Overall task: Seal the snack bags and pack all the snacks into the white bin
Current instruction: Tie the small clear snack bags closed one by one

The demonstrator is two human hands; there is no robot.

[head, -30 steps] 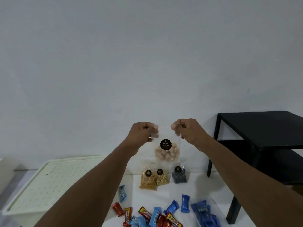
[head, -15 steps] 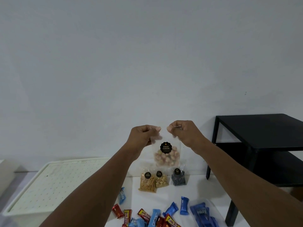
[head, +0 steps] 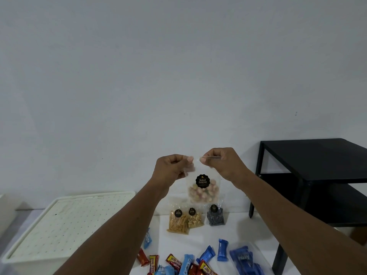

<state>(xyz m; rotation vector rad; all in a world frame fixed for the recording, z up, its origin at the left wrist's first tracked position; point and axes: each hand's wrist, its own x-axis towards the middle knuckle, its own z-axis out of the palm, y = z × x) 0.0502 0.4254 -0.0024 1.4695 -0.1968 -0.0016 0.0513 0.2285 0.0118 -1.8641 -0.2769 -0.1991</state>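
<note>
- You hold the clear snack bag [head: 203, 187] up in the air in front of the wall, above the white table [head: 234, 229], with both hands pinched on its top edge.
- Your left hand [head: 170, 167] has thumb and fingers closed on the top left corner; your right hand [head: 223, 162] has thumb and fingers closed on the top right part, along the strip of the seal.
- The two thumbs almost meet in the middle of the edge, only a small gap is between them.
- The bag hangs down from your fingers; the round biscuits are collected at the bottom, below the black label.
- I judge the bag is light and the film is thin, soft and a little slippery, so it can slide out if the pinch is weak.
- The biscuits look fragile. Take hold only of the empty top strip, not of the filled part.
- From this view I cannot tell if the seal is already closed along its whole length.
- Three other small bags [head: 195, 218] stand on the table just under the one you hold, and wrapped candies [head: 185, 261] lie nearer to you.
- The white bin [head: 65, 225] is to your left, well apart from the bag, and it appears covered by a dotted lid.
</note>
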